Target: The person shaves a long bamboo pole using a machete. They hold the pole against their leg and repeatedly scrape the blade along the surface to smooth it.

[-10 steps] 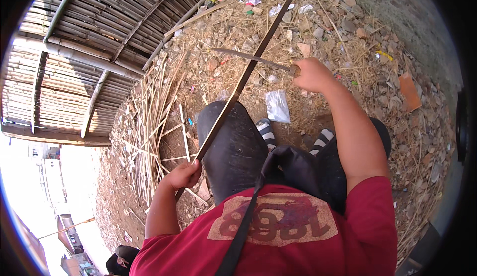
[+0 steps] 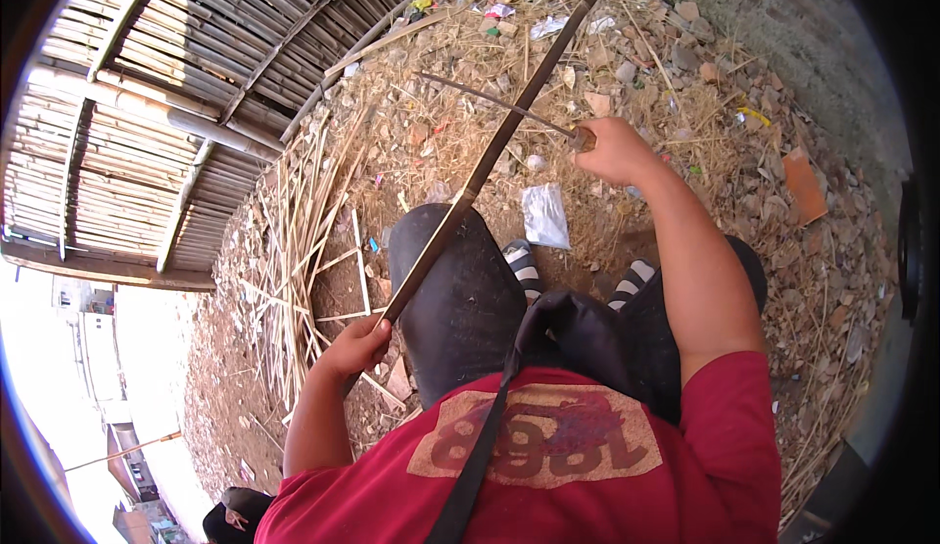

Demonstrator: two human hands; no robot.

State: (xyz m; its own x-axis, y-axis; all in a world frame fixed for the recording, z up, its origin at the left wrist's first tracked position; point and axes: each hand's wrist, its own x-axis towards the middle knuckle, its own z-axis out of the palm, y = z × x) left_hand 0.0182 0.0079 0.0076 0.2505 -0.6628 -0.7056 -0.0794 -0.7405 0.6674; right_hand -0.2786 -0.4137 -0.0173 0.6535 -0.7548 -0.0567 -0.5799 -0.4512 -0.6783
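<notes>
Dry ground (image 2: 685, 201) covered with straw, beside a bamboo fence (image 2: 147, 133). The left hand (image 2: 357, 343) grips the long cane (image 2: 490, 162); the right hand (image 2: 612, 150) is closed on a curved blade (image 2: 490, 101) touching it.

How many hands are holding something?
2. The left hand grips the long bamboo strip low near the knee; the right hand holds the thin curved blade farther out.

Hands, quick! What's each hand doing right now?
Left hand: closed around the lower end of a long bamboo strip.
Right hand: closed on the handle of a long thin blade.
</notes>
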